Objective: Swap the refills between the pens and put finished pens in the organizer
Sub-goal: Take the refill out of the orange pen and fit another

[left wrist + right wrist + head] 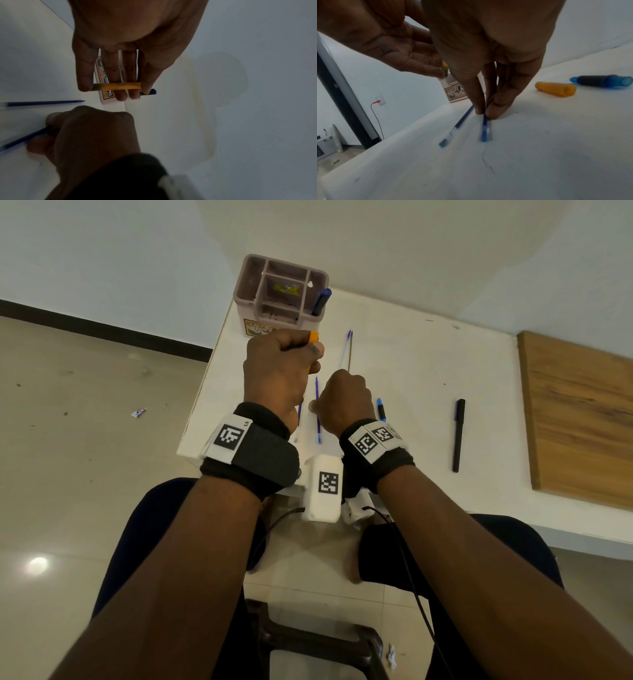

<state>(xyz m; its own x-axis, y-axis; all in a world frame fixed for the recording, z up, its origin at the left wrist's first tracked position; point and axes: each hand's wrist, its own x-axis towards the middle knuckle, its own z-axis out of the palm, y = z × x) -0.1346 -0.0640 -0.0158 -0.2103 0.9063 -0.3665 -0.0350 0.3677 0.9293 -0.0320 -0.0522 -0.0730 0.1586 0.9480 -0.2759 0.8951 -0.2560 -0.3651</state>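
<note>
Pinching a blue refill (485, 125) between thumb and forefinger, the right hand (344, 402) works nearest the body, fingertips (494, 111) pressed down on the white table (411, 392) so the thin tube is caught where it lies. The refill's long axis runs away from the person toward the organizer, its plugged end pointing back toward the table's near edge, and a second refill (456, 126) lies just beside it, at a slight angle and free of the fingers. A little farther out, the left hand (279, 364) holds the orange pen barrel (118, 86) with fingers curled round it and the thumb closing on one end; in the left wrist view it lies crosswise to the fingers. The coming move appears to turn on this: the barrel sits beyond and to the left of the pinched refill, so the refill would need lifting and lining up with the barrel's bore. An orange cap (555, 90) and a blue pen section (601, 80) rest to the right, a third refill (345, 349) farther out, and the organizer (281, 292) stands at the far edge with one blue pen (321, 301) in it.
</note>
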